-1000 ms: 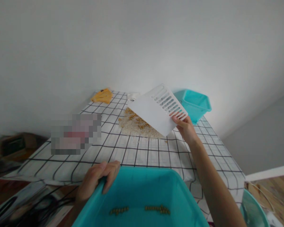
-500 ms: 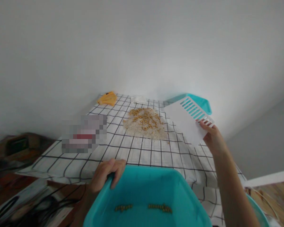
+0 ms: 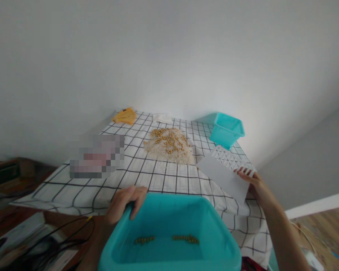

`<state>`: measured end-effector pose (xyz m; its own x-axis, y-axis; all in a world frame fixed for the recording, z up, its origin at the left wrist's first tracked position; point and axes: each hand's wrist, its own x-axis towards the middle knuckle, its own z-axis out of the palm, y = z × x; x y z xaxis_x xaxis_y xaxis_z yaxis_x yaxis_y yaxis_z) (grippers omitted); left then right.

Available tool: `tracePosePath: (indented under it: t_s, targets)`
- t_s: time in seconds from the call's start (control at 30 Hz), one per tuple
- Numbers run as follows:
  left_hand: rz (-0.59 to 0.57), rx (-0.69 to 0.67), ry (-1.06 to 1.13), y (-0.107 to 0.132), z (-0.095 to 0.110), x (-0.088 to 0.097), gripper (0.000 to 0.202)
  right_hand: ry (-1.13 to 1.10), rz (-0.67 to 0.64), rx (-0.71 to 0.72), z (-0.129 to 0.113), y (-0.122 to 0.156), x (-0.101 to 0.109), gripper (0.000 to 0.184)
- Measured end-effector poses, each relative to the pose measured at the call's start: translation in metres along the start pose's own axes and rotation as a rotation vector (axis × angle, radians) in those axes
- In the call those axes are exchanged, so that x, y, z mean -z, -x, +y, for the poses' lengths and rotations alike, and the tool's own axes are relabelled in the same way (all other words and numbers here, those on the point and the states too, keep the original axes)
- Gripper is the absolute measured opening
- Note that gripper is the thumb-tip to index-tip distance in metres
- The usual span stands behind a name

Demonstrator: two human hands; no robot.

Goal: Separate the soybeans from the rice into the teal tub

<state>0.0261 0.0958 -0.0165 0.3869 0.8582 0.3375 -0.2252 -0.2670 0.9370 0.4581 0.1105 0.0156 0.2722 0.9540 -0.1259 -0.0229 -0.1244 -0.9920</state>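
Observation:
My left hand [image 3: 129, 202] is closed over the left far corner of a turquoise plastic bin [image 3: 169, 212] in front of me. Several yellow beans, perhaps soybeans [image 3: 185, 238], lie in two short rows on its bottom. Out to the right, my right hand [image 3: 252, 180] pinches a thin white board [image 3: 223, 174] by its edge, where a row of slots runs. The board hangs tilted above the checked cloth. Left of it, a pile of pale rice-like grains [image 3: 169, 152] with yellow beans [image 3: 171, 141] on top is spread on the cloth.
A smaller turquoise bin [image 3: 227, 131] stands at the back right of the checked tablecloth [image 3: 158, 173]. An orange cloth [image 3: 125, 116] and a white cloth [image 3: 162, 118] lie at the back. A blurred-out packet [image 3: 97, 156] is on the left. Cables [image 3: 73, 237] hang below the table's left side.
My right hand has lowered the white board towards me, uncovering the smaller bin behind it. My left hand keeps its hold on the large bin's rim. The view has shifted slightly.

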Motion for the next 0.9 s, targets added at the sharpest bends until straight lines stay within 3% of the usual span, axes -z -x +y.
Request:
tracePosePath:
  t_s: [0.23, 0.47, 0.63, 0.77, 0.9]
  targets:
    - [-0.021, -0.008, 0.015, -0.002, -0.002, 0.0, 0.068, 0.032, -0.186, 0.003, -0.01, -0.001, -0.026, 0.032]
    - [0.004, 0.006, -0.033, -0.001, 0.0, 0.0, 0.07, 0.197, -0.493, 0.003, -0.022, -0.011, -0.065, 0.032]
    - [-0.024, 0.0, -0.009, -0.002, 0.0, 0.002, 0.071, 0.19, -0.713, -0.033, -0.024, -0.021, -0.092, 0.03]
    - [0.008, 0.03, -0.015, -0.001, 0.002, 0.0, 0.071, 0.133, -0.749, -0.039, -0.02, -0.025, -0.101, 0.032]
    - [0.011, 0.043, -0.054, -0.001, 0.005, 0.0, 0.071, 0.059, -0.681, -0.026, -0.018, -0.024, -0.097, 0.032]
